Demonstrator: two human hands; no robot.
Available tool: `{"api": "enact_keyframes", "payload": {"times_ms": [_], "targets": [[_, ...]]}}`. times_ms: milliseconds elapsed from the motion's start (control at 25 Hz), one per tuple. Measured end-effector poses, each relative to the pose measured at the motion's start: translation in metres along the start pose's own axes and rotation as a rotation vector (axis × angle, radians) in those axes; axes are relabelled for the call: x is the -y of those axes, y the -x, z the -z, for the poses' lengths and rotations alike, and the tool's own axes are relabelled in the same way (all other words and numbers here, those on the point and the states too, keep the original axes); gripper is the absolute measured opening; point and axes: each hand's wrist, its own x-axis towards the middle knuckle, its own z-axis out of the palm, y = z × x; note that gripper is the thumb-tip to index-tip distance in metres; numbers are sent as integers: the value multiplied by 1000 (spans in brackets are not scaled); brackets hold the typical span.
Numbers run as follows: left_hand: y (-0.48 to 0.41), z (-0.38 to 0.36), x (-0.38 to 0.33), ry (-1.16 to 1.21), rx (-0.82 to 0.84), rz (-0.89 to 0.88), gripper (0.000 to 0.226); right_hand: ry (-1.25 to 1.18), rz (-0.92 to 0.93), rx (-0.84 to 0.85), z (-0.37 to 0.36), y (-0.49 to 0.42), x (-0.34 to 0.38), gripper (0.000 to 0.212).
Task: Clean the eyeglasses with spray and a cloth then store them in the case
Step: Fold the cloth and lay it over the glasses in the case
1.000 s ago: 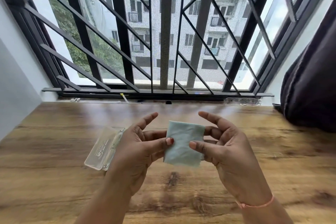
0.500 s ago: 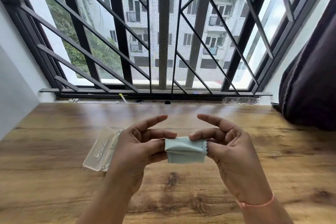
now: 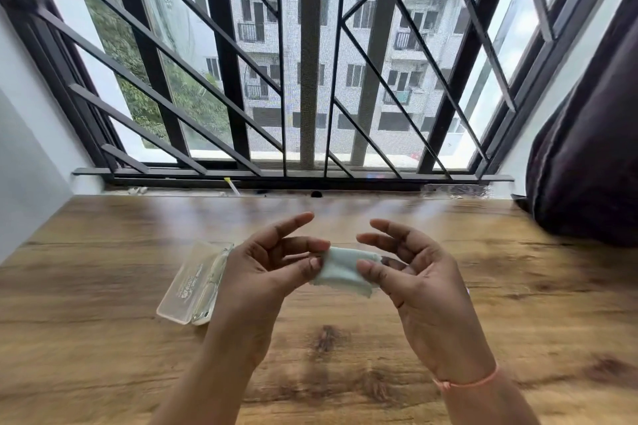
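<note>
A small pale blue-green cleaning cloth (image 3: 341, 269), folded into a narrow strip, hangs in the air between both hands above the wooden table (image 3: 518, 304). My left hand (image 3: 262, 272) pinches its left end between thumb and fingers. My right hand (image 3: 414, 279) pinches the right end with the thumb in front; its other fingers are spread. A clear plastic eyeglass case (image 3: 193, 283) lies closed on the table just left of my left hand, partly hidden by it. No eyeglasses or spray bottle show outside the case.
A barred window (image 3: 310, 79) runs along the table's far edge, with small items on the sill (image 3: 231, 186). A dark curtain (image 3: 587, 148) hangs at the right, touching the table's back corner. A white wall stands at the left.
The cloth was an upright square one second ago; both hands have folded it down into a flatter, narrower strip and still pinch its ends. The case has not moved.
</note>
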Motion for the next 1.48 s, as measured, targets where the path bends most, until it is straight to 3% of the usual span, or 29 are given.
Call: {"api": "enact_keyframes", "payload": {"times_ms": [200, 320, 640, 840, 1080, 1240, 1360, 1480], "targets": [[-7, 8, 15, -68, -63, 57, 47, 27, -43, -33, 4, -8, -16, 32], [-9, 10, 23, -110, -101, 107, 24, -44, -107, -37, 7, -11, -23, 17], [-19, 19, 50, 31, -193, 283, 20, -300, -356, 24, 8, -21, -43, 7], [-27, 23, 79, 78, -272, 356, 7, -370, -453, -62, 12, -34, -77, 9], [-35, 36, 123, 1, -326, 429, 7, -401, -537, -117, 22, -44, -115, 9], [-41, 39, 136, 6, -342, 428, 6, -324, -560, -114, 24, -52, -128, 29], [-43, 45, 135, -51, -423, 370, 5, -321, -557, -131, 25, -56, -131, 21], [-37, 68, 119, -142, -584, 191, 5, -335, -561, -150, 30, -60, -131, 21]]}}
